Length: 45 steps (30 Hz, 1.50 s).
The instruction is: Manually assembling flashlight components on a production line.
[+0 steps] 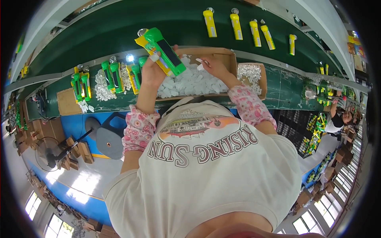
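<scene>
My left hand [154, 74] is closed around a green and yellow flashlight [168, 51] with a dark panel along its side, raised over the bench at a tilt. A whitish piece [154, 58] shows by the fingers of that hand. My right hand [216, 66] pinches a small translucent white plastic piece [200, 66] between thumb and fingers. Beneath it stands an open cardboard box [223, 54] heaped with loose white plastic pieces [190, 81]. The piece in my right hand is apart from the flashlight.
Several yellow flashlights [237, 27] lie along the dark green belt [174, 18]. Left of the box stand green and yellow flashlights [115, 77] among piles of small clear parts [104, 89]. A smaller box of tiny parts [249, 73] adjoins on the right. Another person [336, 119] works at far right.
</scene>
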### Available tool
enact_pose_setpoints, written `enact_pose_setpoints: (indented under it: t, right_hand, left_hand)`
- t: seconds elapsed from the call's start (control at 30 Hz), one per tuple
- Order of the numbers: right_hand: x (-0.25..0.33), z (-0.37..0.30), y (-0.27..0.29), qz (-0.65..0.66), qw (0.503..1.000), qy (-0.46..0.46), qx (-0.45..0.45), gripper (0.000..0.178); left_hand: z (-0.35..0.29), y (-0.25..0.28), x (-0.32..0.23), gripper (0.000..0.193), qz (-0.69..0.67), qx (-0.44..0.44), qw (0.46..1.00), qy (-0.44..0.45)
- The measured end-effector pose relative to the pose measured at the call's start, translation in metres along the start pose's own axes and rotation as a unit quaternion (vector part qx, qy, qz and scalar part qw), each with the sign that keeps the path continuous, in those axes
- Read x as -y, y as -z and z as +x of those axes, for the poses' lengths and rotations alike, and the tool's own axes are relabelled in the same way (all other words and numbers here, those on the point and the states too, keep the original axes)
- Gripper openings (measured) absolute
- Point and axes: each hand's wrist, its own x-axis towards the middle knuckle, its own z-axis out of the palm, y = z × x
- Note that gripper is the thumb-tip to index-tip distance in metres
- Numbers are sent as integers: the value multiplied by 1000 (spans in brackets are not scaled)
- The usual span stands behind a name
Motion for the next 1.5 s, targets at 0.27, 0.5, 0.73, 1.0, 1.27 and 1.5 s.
enact_pose_setpoints:
  t: [0.27, 0.5, 0.73, 1.0, 1.27, 1.5]
  right_hand:
    - [30, 28, 78, 0, 999, 36, -3, 16]
    - [49, 3, 89, 211, 952, -218, -29, 20]
    - [84, 24, 178, 532, 784, -318, -32, 22]
    - [185, 86, 233, 234, 965, -33, -117, 10]
    - [218, 98, 211, 222, 971, -58, -75, 18]
    - [206, 94, 192, 243, 962, -44, -116, 17]
  left_hand:
    - [28, -38, 19, 59, -53, 67, 995, 50]
    - [30, -43, 23, 55, -81, 136, 985, 68]
    - [25, -46, 28, 71, 11, 174, 983, 65]
    - [27, -73, 30, 64, 80, 194, 977, 26]
    - [16, -87, 25, 65, 84, 189, 978, -2]
    - [14, -90, 29, 67, 124, 132, 982, -57]
